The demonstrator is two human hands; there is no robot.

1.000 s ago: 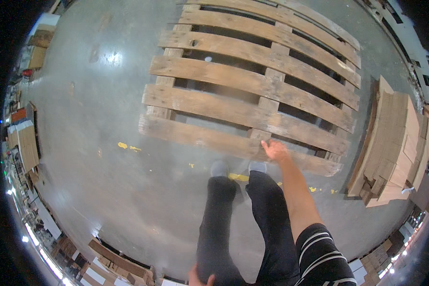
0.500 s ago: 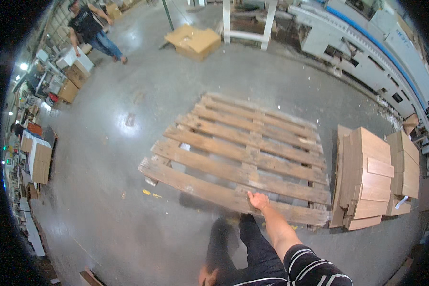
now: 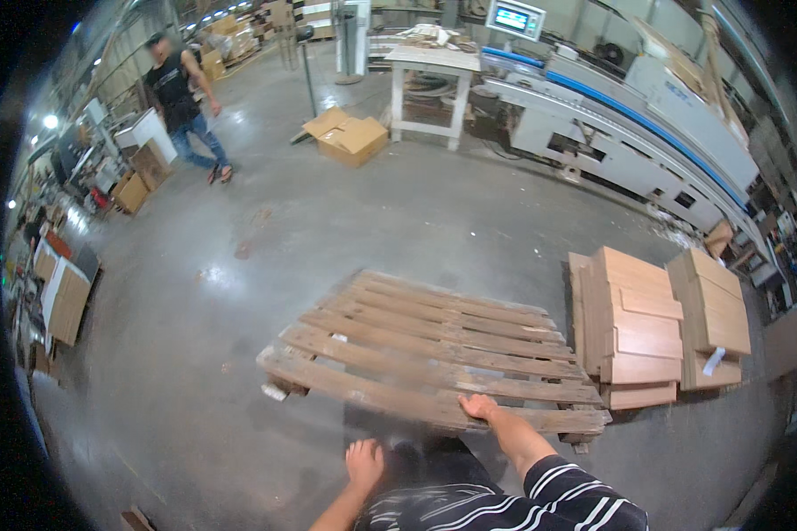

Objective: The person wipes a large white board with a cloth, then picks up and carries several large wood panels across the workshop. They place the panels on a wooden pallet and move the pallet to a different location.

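Observation:
A worn wooden pallet (image 3: 496,387) lies low before me, its near edge close to my legs and its slats running left to right. My right hand (image 3: 479,406) is closed around the near board, right of its middle, thumb on top. Short of the pallet, by my dark trousers, my left hand (image 3: 364,462) hangs with loosely bent fingers slightly apart and nothing visible in it. Whether the pallet's near side is raised off the floor is hard to tell.
Stacks of wood-coloured panels (image 3: 642,323) stand right of the pallet. Beyond are an open cardboard box (image 3: 350,142), a white table (image 3: 429,60) and a long machine (image 3: 593,119) with a blue strip. At the far left a person (image 3: 186,106) walks among boards and boxes.
The view has tilted up, so the pallet and panels sit lower. My left hand has come forward into clear view. My right hand keeps its grip. The other person has stepped along.

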